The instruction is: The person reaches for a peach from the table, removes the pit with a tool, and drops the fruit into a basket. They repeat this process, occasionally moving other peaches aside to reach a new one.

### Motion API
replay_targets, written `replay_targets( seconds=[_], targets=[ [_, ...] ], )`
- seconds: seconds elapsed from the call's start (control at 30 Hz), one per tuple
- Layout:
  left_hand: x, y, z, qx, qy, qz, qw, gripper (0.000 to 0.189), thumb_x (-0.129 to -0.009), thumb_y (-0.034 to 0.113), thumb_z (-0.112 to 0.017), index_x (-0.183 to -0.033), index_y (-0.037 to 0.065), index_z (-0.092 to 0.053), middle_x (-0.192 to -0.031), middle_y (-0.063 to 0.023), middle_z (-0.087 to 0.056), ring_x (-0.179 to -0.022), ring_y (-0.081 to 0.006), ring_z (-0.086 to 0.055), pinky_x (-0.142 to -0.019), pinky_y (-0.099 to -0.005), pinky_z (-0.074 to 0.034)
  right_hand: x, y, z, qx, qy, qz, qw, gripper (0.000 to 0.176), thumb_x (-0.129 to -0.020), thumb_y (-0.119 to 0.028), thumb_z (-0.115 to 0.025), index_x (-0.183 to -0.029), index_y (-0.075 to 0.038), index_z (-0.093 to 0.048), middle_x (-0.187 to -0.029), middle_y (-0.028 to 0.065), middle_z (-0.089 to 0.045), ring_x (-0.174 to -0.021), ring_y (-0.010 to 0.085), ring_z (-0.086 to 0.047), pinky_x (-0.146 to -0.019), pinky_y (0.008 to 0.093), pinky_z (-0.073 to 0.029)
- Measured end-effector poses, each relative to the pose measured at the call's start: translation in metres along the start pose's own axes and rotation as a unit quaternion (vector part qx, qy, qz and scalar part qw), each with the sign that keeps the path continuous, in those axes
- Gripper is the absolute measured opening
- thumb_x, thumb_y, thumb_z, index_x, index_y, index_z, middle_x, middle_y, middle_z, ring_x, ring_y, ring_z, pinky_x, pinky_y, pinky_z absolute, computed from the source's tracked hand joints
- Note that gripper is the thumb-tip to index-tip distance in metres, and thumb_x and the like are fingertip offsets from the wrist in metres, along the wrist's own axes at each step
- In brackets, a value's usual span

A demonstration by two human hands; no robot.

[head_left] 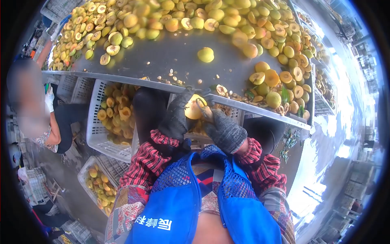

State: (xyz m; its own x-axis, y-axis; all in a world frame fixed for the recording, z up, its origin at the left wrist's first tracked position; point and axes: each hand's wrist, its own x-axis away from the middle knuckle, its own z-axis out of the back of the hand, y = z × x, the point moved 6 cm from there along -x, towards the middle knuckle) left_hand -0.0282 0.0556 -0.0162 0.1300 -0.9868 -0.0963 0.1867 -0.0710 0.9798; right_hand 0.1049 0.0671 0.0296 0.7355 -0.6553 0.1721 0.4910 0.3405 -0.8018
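Just beyond the table's near edge, on my side, my left hand [177, 115] in a dark glove is wrapped round a yellow fruit [193, 110]. My right hand [225, 129], in a grey glove, grips a small tool [206, 113] whose wooden-looking handle points to the fruit. The tool's curved tip lies against the fruit's face. Beneath both hands a crate of fruit pieces is partly hidden. One whole fruit [206, 55] sits on the metal table [162, 57] ahead, with small pits and scraps near the edge.
Heaps of whole and halved fruit [239, 16] cover the table's far and right parts. A white crate [95, 122] of fruit halves stands below at the left, another crate [87, 179] lower down. A co-worker [30, 97] sits at the far left.
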Motion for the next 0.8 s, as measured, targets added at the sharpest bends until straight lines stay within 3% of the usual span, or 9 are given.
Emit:
replay_targets(
  seconds=[0.13, 0.23, 0.33, 0.4, 0.53, 0.6, 0.67, 0.73, 0.8],
  targets=[
    [0.002, 0.028, 0.0, -0.096, -0.001, -0.034, 0.995, 0.029, -0.07, 0.002, -0.059, -0.099, 0.003, -0.054, -0.094, -0.0099, -0.058, -0.087, -0.0193, -0.055, -0.077, -0.0308, -0.045, 0.0, -0.005, -0.001, 0.033, 0.002, -0.002, 0.999, 0.03, -0.078, -0.013, -0.053, -0.104, 0.0, -0.046, -0.084, 0.0212, -0.055, -0.079, 0.0341, -0.055, -0.069, 0.038, -0.043],
    [0.001, 0.007, -0.007, -0.036, 0.008, -0.004, 0.999, 0.026, -0.074, 0.003, -0.056, -0.101, 0.002, -0.053, -0.096, -0.0106, -0.058, -0.088, -0.019, -0.055, -0.078, -0.03, -0.045, -0.003, -0.006, -0.002, 0.004, 0.013, 0.016, 1.0, 0.029, -0.078, -0.013, -0.053, -0.104, 0.0, -0.046, -0.087, 0.0212, -0.054, -0.079, 0.0342, -0.055, -0.069, 0.0381, -0.043],
    [0.001, -0.009, -0.01, 0.161, 0.034, -0.006, 0.986, 0.025, -0.078, 0.004, -0.053, -0.103, 0.0, -0.052, -0.098, -0.0108, -0.057, -0.089, -0.0184, -0.055, -0.078, -0.0294, -0.045, -0.005, -0.001, -0.008, 0.009, 0.002, 0.0, 1.0, 0.035, -0.078, -0.011, -0.052, -0.109, 0.0, -0.043, -0.091, 0.0226, -0.053, -0.079, 0.0351, -0.054, -0.07, 0.0377, -0.043],
    [0.0, 0.008, -0.009, -0.054, 0.038, -0.055, 0.996, 0.027, -0.08, 0.008, -0.052, -0.105, 0.0, -0.05, -0.099, -0.0124, -0.057, -0.089, -0.0203, -0.055, -0.078, -0.0303, -0.045, -0.008, 0.005, -0.017, 0.055, -0.008, 0.007, 0.998, 0.038, -0.077, -0.01, -0.051, -0.112, 0.0, -0.041, -0.092, 0.023, -0.052, -0.078, 0.0354, -0.054, -0.07, 0.0376, -0.043],
    [0.008, 0.0, -0.007, -0.072, 0.07, -0.051, 0.994, 0.029, -0.079, 0.009, -0.053, -0.105, 0.0, -0.05, -0.097, -0.0133, -0.056, -0.088, -0.0228, -0.055, -0.077, -0.0317, -0.045, -0.013, 0.035, -0.046, 0.13, -0.018, 0.088, 0.987, 0.051, -0.076, -0.007, -0.051, -0.123, -0.001, -0.032, -0.089, 0.0233, -0.049, -0.074, 0.0354, -0.053, -0.068, 0.0384, -0.043],
    [0.009, 0.032, -0.003, -0.181, 0.087, -0.112, 0.973, 0.023, -0.079, 0.005, -0.05, -0.101, 0.0, -0.053, -0.091, -0.0112, -0.058, -0.084, -0.0191, -0.057, -0.075, -0.0295, -0.045, -0.011, 0.032, -0.044, 0.109, -0.029, 0.082, 0.99, 0.055, -0.076, -0.007, -0.051, -0.126, -0.002, -0.028, -0.09, 0.0232, -0.048, -0.074, 0.0349, -0.053, -0.067, 0.0388, -0.043],
    [0.013, -0.002, -0.004, -0.154, 0.108, -0.109, 0.976, 0.024, -0.076, 0.006, -0.052, -0.099, 0.001, -0.054, -0.091, -0.0119, -0.058, -0.084, -0.0202, -0.057, -0.075, -0.0306, -0.045, -0.01, 0.037, -0.045, 0.088, -0.042, 0.075, 0.992, 0.059, -0.077, -0.007, -0.05, -0.129, -0.003, -0.024, -0.09, 0.0231, -0.048, -0.073, 0.0343, -0.052, -0.065, 0.0392, -0.043],
    [0.012, -0.009, 0.002, -0.129, 0.127, -0.107, 0.978, 0.025, -0.074, 0.008, -0.054, -0.098, 0.002, -0.056, -0.091, -0.0125, -0.058, -0.083, -0.0214, -0.057, -0.075, -0.0317, -0.045, -0.005, 0.039, -0.055, 0.185, -0.077, 0.18, 0.963, 0.066, -0.076, -0.007, -0.05, -0.133, -0.005, -0.016, -0.088, 0.0223, -0.049, -0.073, 0.0334, -0.052, -0.063, 0.0391, -0.042],
    [0.0, 0.007, -0.004, -0.204, -0.001, -0.111, 0.973, 0.024, -0.072, 0.01, -0.055, -0.094, 0.003, -0.059, -0.092, -0.0128, -0.059, -0.085, -0.0229, -0.057, -0.076, -0.0327, -0.045, -0.008, 0.042, -0.054, 0.11, -0.093, 0.096, 0.985, 0.065, -0.076, -0.006, -0.049, -0.133, -0.005, -0.017, -0.085, 0.0214, -0.05, -0.072, 0.0332, -0.052, -0.062, 0.039, -0.042]
  ],
)
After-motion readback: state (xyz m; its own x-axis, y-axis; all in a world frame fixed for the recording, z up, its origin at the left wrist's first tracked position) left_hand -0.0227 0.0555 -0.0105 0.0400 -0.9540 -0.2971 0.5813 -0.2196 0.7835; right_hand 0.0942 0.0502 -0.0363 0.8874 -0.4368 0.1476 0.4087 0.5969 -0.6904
